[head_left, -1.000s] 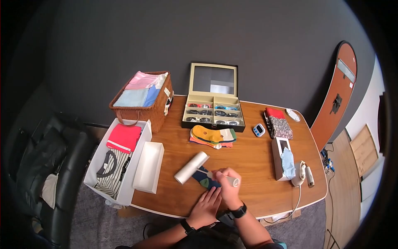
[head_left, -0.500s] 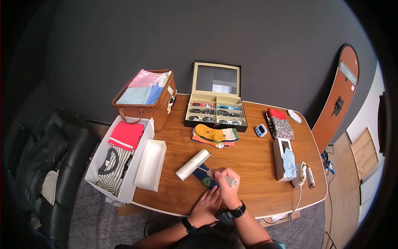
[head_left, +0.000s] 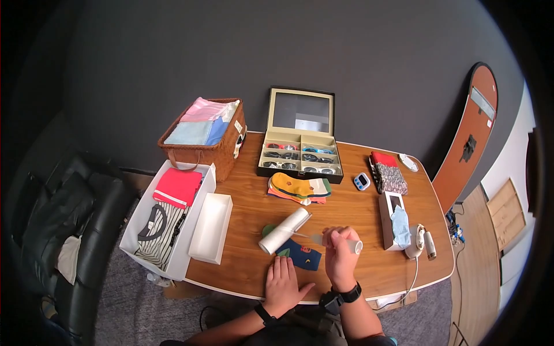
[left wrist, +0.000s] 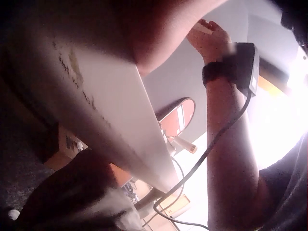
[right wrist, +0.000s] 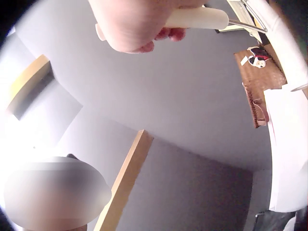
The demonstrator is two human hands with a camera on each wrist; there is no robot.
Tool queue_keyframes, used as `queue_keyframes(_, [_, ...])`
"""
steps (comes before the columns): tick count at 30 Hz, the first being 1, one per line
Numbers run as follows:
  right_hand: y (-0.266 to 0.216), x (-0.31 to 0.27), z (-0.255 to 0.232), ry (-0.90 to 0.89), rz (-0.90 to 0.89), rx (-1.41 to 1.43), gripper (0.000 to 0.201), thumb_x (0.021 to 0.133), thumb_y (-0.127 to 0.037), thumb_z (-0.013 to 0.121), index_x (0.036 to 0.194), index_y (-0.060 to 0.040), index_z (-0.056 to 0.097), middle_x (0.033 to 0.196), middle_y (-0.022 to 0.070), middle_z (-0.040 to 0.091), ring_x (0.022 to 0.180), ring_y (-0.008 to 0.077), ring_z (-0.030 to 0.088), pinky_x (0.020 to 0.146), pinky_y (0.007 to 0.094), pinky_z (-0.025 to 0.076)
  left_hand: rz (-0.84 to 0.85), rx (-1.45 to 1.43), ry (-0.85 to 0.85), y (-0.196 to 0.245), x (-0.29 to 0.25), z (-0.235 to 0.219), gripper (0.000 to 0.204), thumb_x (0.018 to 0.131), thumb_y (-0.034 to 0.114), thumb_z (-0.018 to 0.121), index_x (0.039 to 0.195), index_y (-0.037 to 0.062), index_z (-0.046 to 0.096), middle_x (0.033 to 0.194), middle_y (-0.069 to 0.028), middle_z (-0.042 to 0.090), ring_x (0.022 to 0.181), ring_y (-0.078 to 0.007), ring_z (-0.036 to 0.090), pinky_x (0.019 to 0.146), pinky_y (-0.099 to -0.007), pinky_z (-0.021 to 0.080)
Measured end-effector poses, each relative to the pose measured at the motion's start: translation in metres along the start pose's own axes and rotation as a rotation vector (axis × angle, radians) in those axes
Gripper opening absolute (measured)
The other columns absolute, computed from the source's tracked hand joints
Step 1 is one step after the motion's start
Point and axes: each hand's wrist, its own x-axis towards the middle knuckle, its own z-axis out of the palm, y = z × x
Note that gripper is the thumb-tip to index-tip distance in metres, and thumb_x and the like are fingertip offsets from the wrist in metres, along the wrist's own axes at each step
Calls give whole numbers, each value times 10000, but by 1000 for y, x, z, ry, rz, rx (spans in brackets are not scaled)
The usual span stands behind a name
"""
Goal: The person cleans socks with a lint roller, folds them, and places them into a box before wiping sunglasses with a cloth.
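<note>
My right hand [head_left: 341, 256] grips the pale handle [right wrist: 199, 18] of a lint roller, its fingers curled round it. The white sticky roll [head_left: 285, 230] lies slantwise over a navy sock [head_left: 306, 257] with green parts and a small pattern, hiding some of it. Flat at the table's near edge, my left hand [head_left: 281, 284] has its fingers straight, fingertips at the sock's lower left edge. Beyond the roller sits a stack of colourful socks [head_left: 297, 187], a mustard one on top. The left wrist view mostly catches the table's edge and the right forearm [left wrist: 224, 110].
To the left stand a slim white box [head_left: 211, 229], a larger white bin [head_left: 186, 245] of clothes and a wicker basket [head_left: 199, 154]. An open glasses case [head_left: 300, 173] is at the back. A timer [head_left: 362, 181], tissue box [head_left: 388, 225] and corded device [head_left: 415, 249] lie right.
The roller and my right hand have moved right, off the sock's patterned part. My left hand has slid left and its fingers lie apart from the right hand.
</note>
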Motion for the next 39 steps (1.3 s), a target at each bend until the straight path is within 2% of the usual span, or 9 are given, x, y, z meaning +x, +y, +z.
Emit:
queue_keyframes(2, [-4, -13, -11, -16, 37, -137, 251, 922, -33, 606, 743, -89, 439, 670, 47, 509, 675, 180, 493, 898, 415, 443, -11, 7, 16, 0, -2, 4, 917, 851, 589, 674, 1299, -192, 501, 1360, -307, 507, 1324, -420, 442, 1118, -477, 348])
queue_keyframes(4, [-3, -23, -17, -21, 48, -153, 242, 916, -24, 607, 744, -84, 448, 672, 54, 518, 667, 181, 497, 897, 417, 447, -23, 0, -11, 1, -3, 4, 910, 853, 584, 671, 1299, -191, 503, 1343, -313, 518, 1303, -424, 463, 1111, -474, 360])
queue_keyframes(8, [17, -35, -18, -6, 37, -203, 236, 913, -3, 595, 732, -70, 458, 671, 69, 537, 664, 184, 515, 845, 407, 477, 44, 73, 28, -1, -7, 11, 876, 865, 557, 656, 1284, -198, 512, 1285, -344, 556, 1247, -442, 522, 1108, -481, 379])
queue_keyframes(10, [31, -40, -15, -135, -74, -331, 245, 950, 14, 584, 735, -37, 479, 723, 72, 580, 708, 160, 542, 704, 319, 477, 54, 98, 11, -2, -7, 12, 861, 882, 549, 634, 1287, -201, 514, 1279, -344, 560, 1251, -443, 519, 1112, -482, 378])
queue_keyframes(15, [22, -26, -7, -105, 7, -356, 282, 942, 25, 591, 700, -34, 460, 719, 61, 599, 671, 119, 534, 626, 271, 451, 44, 53, 8, -1, -5, 11, 836, 850, 494, 659, 1284, -204, 508, 1285, -387, 550, 1250, -472, 526, 1131, -493, 369])
queue_keyframes(24, [41, -27, 4, -96, -59, -340, 263, 936, 13, 601, 712, -30, 471, 703, 50, 585, 671, 119, 540, 625, 274, 456, 52, 197, -53, 0, -8, 16, 840, 912, 540, 584, 1304, -198, 505, 1319, -370, 533, 1282, -470, 496, 1138, -490, 361])
queue_keyframes(27, [27, -33, 2, -98, 8, -511, 262, 937, 3, 563, 705, -45, 453, 684, 86, 570, 645, 149, 532, 623, 299, 472, 48, 193, -55, 0, -7, 17, 850, 902, 540, 589, 1312, -198, 496, 1323, -370, 532, 1282, -474, 496, 1140, -488, 358])
queue_keyframes(36, [53, -10, 11, -113, -74, -340, 259, 936, -1, 603, 709, -32, 483, 681, 31, 582, 644, 102, 519, 600, 271, 440, 82, 188, -36, -1, -7, 15, 850, 836, 472, 622, 1324, -204, 459, 1308, -387, 527, 1271, -488, 505, 1140, -504, 363])
queue_keyframes(39, [34, -22, 5, -109, 14, -446, 275, 933, -7, 617, 697, -33, 479, 679, 29, 579, 643, 89, 501, 601, 272, 436, 62, 213, -28, 0, -8, 16, 795, 942, 516, 505, 1312, -187, 501, 1302, -351, 549, 1284, -457, 502, 1137, -476, 364])
